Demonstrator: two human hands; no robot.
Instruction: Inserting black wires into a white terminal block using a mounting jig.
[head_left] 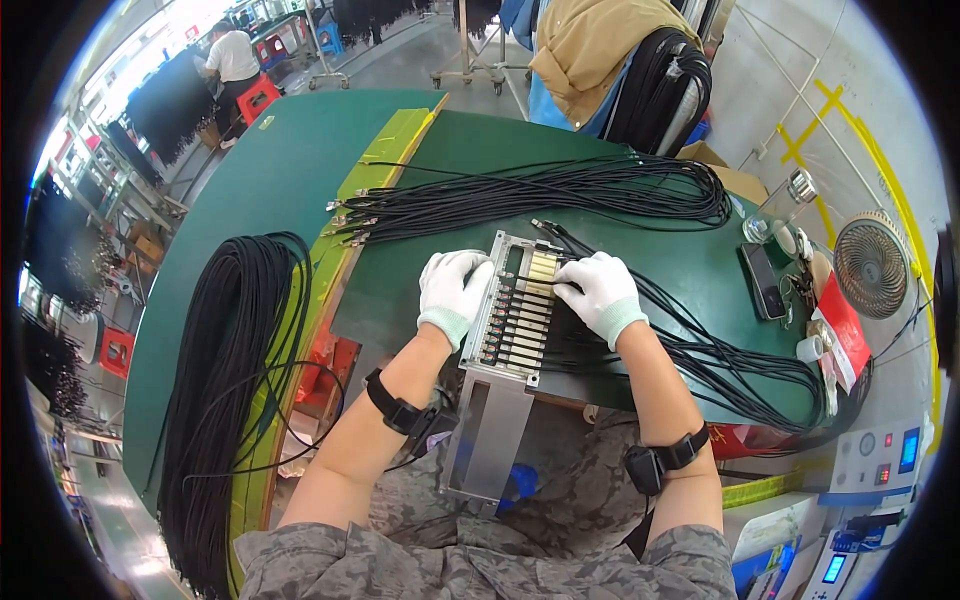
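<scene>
In front of me is a metal fixture [511, 236] with a row of slots, standing on a grey metal base [488, 425]. Black cables with metal connector ends [490, 338] lie side by side in its nearer slots, with pale strips between them. My white-gloved left hand [453, 290] is closed against the fixture's left edge, thumb and fingers bent. On the other side, my white-gloved right hand [600, 292] pinches a black cable [551, 285] at the slots; its fingertips partly hide it. More loose black cables [690, 335] run from behind this hand toward the right.
A long bundle of black cables [540, 195] lies across the green table [290, 140]; another bundle [225, 360] hangs over its left part. To the right are a phone [763, 282], a fan [870, 262] and a glass jar [757, 228]. A person [233, 60] sits far left.
</scene>
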